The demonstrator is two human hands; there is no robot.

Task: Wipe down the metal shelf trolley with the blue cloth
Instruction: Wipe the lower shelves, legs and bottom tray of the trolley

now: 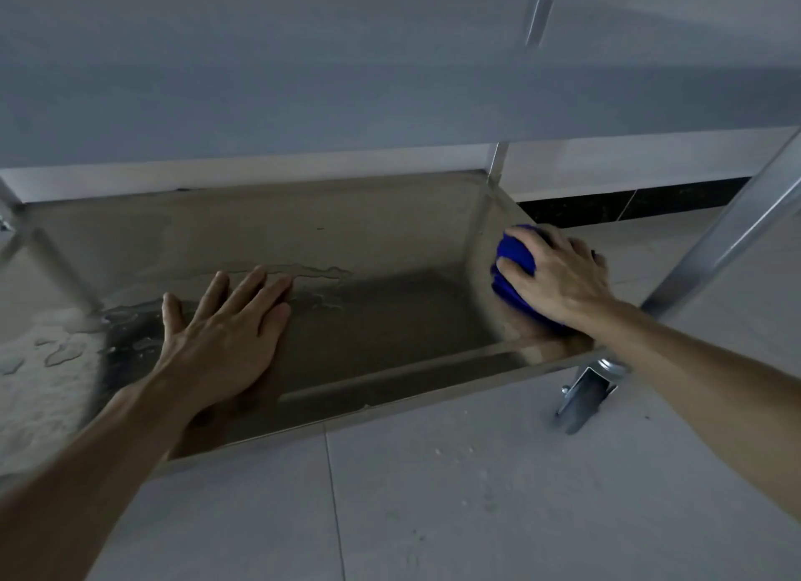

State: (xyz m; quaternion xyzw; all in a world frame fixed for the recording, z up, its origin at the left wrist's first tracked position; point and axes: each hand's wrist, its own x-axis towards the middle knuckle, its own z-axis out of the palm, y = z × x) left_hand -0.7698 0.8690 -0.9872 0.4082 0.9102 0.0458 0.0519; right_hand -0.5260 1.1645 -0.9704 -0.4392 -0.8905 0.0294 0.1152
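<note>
The metal shelf trolley's bottom shelf point(372, 238) fills the middle of the view, wet and shiny, with water streaks and droplets on its left part. An upper shelf point(346, 82) hangs over it. My left hand point(225, 338) lies flat on the bottom shelf, fingers spread, holding nothing. At the shelf's right edge my right hand point(559, 273) presses down on the bunched blue cloth point(513, 273), which sits against the right rim. Most of the cloth is hidden under the hand.
A slanted metal upright point(737, 229) rises at the right. A caster wheel point(585, 396) stands under the front right corner. Grey floor tiles point(477, 494) lie in front, and a white wall with a dark skirting point(628, 203) is behind.
</note>
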